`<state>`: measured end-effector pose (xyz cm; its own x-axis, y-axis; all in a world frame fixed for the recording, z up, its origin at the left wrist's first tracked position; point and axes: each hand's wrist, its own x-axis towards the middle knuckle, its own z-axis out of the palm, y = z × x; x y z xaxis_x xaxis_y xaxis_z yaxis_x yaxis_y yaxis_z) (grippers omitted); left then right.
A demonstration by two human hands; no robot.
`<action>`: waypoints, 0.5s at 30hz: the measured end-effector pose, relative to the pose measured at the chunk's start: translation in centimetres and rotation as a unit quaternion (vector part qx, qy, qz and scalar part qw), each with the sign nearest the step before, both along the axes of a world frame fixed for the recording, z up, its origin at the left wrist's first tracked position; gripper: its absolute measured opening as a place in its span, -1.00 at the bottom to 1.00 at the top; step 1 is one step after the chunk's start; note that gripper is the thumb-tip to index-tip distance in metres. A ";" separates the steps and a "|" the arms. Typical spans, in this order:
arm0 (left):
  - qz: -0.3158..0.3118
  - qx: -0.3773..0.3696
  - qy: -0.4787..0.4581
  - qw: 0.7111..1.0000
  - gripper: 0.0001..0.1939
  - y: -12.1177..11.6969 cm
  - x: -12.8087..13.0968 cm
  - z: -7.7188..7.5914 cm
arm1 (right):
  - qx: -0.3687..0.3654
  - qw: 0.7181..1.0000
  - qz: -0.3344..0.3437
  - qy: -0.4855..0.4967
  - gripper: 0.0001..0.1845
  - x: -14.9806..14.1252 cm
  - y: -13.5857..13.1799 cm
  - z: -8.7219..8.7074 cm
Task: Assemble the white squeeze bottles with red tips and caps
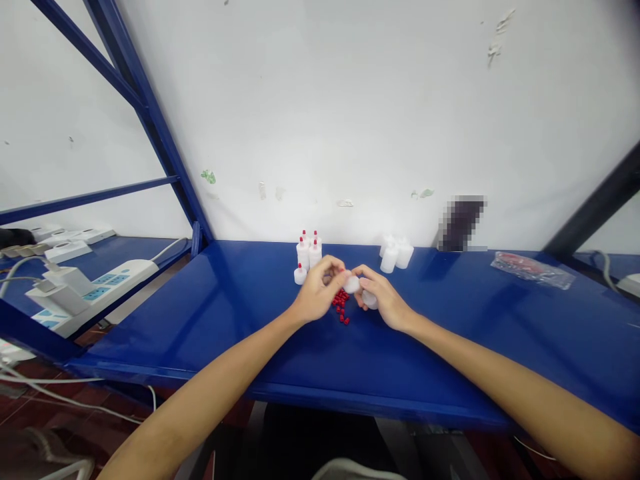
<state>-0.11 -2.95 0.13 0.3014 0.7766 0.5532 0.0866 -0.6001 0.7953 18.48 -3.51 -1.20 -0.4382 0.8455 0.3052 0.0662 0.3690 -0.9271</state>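
Note:
My left hand (323, 290) pinches a small red tip cap (343, 271) at the end of a white spout lid (353, 285). The fingers of my right hand (383, 293) are closed around the wide end of that lid. Another white rounded piece (370, 300) sits in my right palm, partly covered by the fingers. Loose red tip caps (341, 301) lie in a small pile just below my hands. Left of my left hand stand several white bottles (303, 255) with red-tipped spouts. Beside them, a short white red-tipped piece (300, 275) rests upright on the table.
White bottles without red tips (395, 255) stand together at the back right of the blue table (450, 347). A clear plastic bag (533, 269) with red items lies farther right. A dark pixelated patch (461, 223) is near the wall. White power strips (100, 293) and cables are at left.

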 end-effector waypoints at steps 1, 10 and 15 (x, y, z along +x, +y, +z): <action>0.038 0.020 -0.007 0.999 -0.77 0.5 -0.7 0.3 | 0.012 1.000 -0.015 -0.013 -0.73 0.1 0.2 0.0; 0.267 0.141 0.150 0.941 -0.83 4.5 -8.9 1.1 | 0.088 0.987 -0.101 -0.086 -0.54 0.7 1.2 -0.3; 0.258 0.141 0.196 0.935 -0.84 5.0 -9.0 0.5 | 0.131 0.974 -0.161 -0.090 -0.57 0.5 0.7 0.0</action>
